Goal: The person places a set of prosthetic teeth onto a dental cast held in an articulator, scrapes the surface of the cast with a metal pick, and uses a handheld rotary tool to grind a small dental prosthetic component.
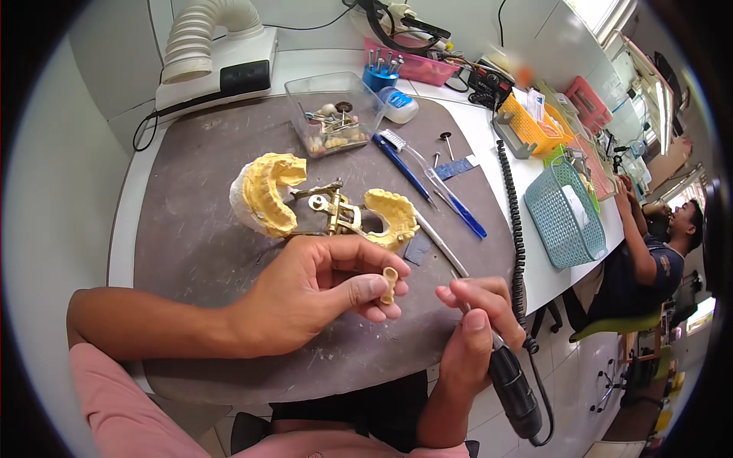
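Observation:
Between the thumb and fingers of my left hand (305, 294) is a small cream dental bridge (389, 285), its hollow side showing. To its right, my right hand (479, 336) grips a rotary handpiece (515, 391) with a black body and a metal front, partly covered by the fingers. The handpiece and the bridge are apart; any bur at the tip cannot be made out. Just beyond my left hand lies an opened brass articulator (340, 211), with one yellow plaster dental cast (269, 195) on its left and another yellow cast (398, 217) on its right.
Farther back stand a clear plastic box (328, 149) of burs and tooth pieces and a blue bur holder (379, 76). A blue pen (405, 169) and a toothbrush (443, 183) lie right of the casts. A coiled cord (510, 206) runs beside a teal basket (561, 217). Another person (645, 263) sits far right.

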The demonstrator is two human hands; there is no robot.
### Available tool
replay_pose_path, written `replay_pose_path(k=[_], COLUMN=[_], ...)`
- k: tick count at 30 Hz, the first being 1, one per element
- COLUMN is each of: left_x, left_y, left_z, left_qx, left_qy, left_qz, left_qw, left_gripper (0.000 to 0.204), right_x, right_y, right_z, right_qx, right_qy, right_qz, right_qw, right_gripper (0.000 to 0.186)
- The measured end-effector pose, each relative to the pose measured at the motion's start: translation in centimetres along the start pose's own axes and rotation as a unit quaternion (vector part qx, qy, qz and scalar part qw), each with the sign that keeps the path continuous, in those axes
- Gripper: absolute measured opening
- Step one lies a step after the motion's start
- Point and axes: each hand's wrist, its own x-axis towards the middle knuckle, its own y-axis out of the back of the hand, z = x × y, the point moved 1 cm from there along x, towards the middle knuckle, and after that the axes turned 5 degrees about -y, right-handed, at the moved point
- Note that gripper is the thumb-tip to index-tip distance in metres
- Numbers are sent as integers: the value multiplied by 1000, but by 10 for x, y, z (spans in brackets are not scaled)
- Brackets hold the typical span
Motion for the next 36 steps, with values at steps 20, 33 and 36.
replay_pose_path(k=[20, 33, 36], left_x=[-2, -1, -1], left_y=[-2, -3, -3], left_z=[-6, -9, -10], left_qx=[-19, -39, -47], left_qy=[29, 28, 24], left_qz=[-10, -22, -25], left_qw=[999, 999, 998], left_gripper=[26, 23, 25], right_x=[0, -1, -1], right_y=[-9, -12, -16], right_z=[-3, -7, -9], right_qx=[110, 65, 43], right_qy=[19, 18, 18], right_qz=[-72, -73, -73], right_qw=[991, 995, 996], right_gripper=[20, 18, 23])
